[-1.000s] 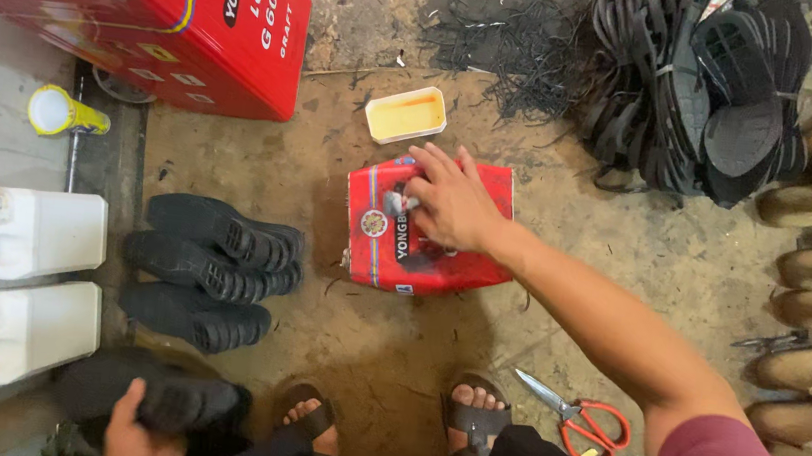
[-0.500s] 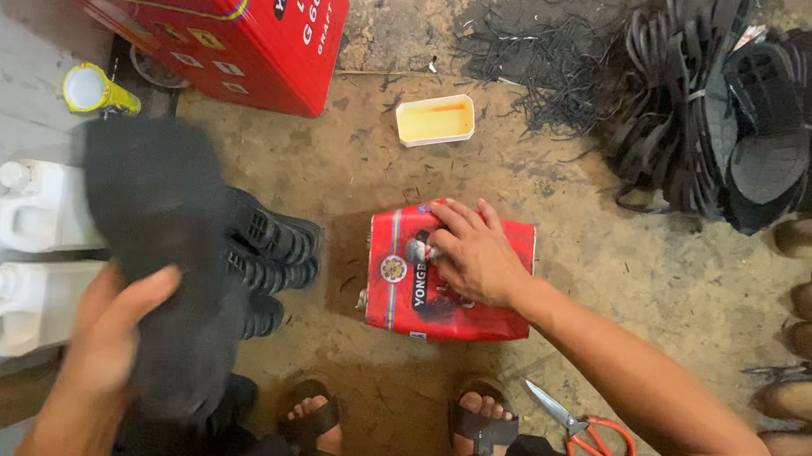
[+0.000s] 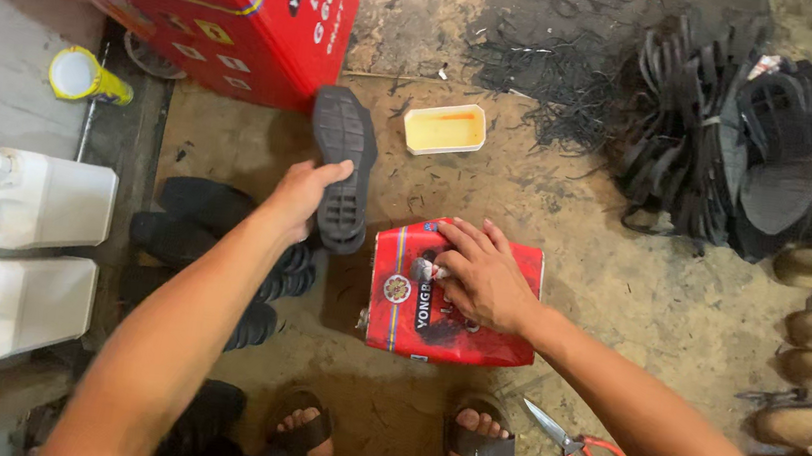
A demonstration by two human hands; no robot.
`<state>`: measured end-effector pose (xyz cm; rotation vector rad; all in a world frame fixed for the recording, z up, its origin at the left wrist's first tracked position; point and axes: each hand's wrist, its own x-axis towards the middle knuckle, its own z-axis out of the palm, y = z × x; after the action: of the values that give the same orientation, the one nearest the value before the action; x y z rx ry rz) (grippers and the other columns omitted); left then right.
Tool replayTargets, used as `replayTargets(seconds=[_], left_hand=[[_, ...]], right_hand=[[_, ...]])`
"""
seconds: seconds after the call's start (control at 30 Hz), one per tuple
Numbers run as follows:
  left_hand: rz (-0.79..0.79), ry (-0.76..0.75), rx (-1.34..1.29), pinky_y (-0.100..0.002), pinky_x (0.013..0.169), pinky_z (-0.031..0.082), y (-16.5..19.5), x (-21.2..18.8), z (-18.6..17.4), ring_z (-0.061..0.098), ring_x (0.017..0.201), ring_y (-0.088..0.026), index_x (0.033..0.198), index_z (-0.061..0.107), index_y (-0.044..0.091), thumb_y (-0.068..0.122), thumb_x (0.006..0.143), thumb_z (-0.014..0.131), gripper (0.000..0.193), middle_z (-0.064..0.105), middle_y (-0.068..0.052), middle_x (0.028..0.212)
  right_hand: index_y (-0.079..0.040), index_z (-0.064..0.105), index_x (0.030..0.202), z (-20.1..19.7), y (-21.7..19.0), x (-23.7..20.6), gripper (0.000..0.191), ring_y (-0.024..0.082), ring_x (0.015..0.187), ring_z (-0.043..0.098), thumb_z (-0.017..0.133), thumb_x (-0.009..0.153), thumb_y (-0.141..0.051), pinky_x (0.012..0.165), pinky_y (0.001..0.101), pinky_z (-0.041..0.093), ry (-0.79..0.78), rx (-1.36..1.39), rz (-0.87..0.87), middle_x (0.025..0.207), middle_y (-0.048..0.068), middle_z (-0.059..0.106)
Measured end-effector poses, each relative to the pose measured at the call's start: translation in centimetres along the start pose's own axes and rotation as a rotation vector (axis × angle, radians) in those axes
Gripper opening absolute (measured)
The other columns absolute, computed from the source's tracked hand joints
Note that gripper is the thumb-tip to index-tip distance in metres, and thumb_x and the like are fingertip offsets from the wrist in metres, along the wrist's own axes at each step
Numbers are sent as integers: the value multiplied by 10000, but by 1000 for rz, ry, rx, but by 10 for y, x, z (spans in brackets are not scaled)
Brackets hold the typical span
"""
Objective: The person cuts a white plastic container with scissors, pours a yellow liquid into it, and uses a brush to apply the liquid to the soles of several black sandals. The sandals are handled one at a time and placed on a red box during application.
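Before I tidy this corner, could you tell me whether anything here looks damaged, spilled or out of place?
The small red can under the right hand lies on its side, dented, with black smears on its face. Black rubber scraps are strewn over the floor beyond the shallow tray. The left hand holds a black sole.

A small red metal can (image 3: 454, 298) lay on its side on the concrete floor (image 3: 623, 271), the right hand (image 3: 481, 276) resting on it. At its twelve o'clock sat a shallow white rectangular tray (image 3: 445, 128). At ten o'clock the left hand (image 3: 301, 193) held a black rubber shoe sole (image 3: 342, 166) above a stack of black soles (image 3: 224, 239). Two white plastic jugs (image 3: 27, 249) stood at nine o'clock, red-handled scissors (image 3: 578, 452) at five, and a heap of black rubber straps (image 3: 738, 132) at two.
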<state>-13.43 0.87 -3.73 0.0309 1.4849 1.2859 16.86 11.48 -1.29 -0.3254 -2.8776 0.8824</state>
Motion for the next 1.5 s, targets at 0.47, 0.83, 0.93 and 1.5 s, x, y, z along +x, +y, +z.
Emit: replayTargets(seconds=[0.47, 0.83, 0.93, 1.5], left_hand=[[1164, 205, 1311, -535, 1168, 352, -17, -68, 14, 439, 1364, -458, 1385, 494, -68, 239, 835, 767, 687, 482, -276, 1447], [1192, -282, 1692, -505, 963, 483, -66, -154, 70, 396, 1324, -366, 1330, 563, 115, 246, 632, 845, 764, 474, -160, 1425], [1129, -345, 1661, -491, 969, 475, -65, -135, 69, 396, 1363, -365, 1306, 578, 70, 268, 691, 849, 700, 478, -147, 1409], [637, -43, 856, -421, 1104, 398, -1, -12, 95, 500, 1356, -361, 1455, 438, -32, 457, 874, 748, 820, 523, -249, 1441]], right_hand=[[-56, 618, 1202, 7, 20, -57, 222, 341, 1288, 547, 654, 986, -96, 1024, 411, 467, 538, 308, 521, 1424, 211, 551], [-62, 583, 1247, -8, 32, -27, 233, 119, 1009, 619, 579, 1048, -182, 897, 287, 497, 570, 587, 644, 1092, 38, 691], [-55, 584, 1227, -23, 42, -11, 242, 139, 914, 598, 600, 1039, -207, 818, 305, 506, 569, 458, 721, 1013, 62, 661], [-62, 615, 1188, -96, 58, 106, 287, 135, 904, 605, 670, 950, -213, 780, 325, 501, 244, 473, 658, 1011, 52, 689]])
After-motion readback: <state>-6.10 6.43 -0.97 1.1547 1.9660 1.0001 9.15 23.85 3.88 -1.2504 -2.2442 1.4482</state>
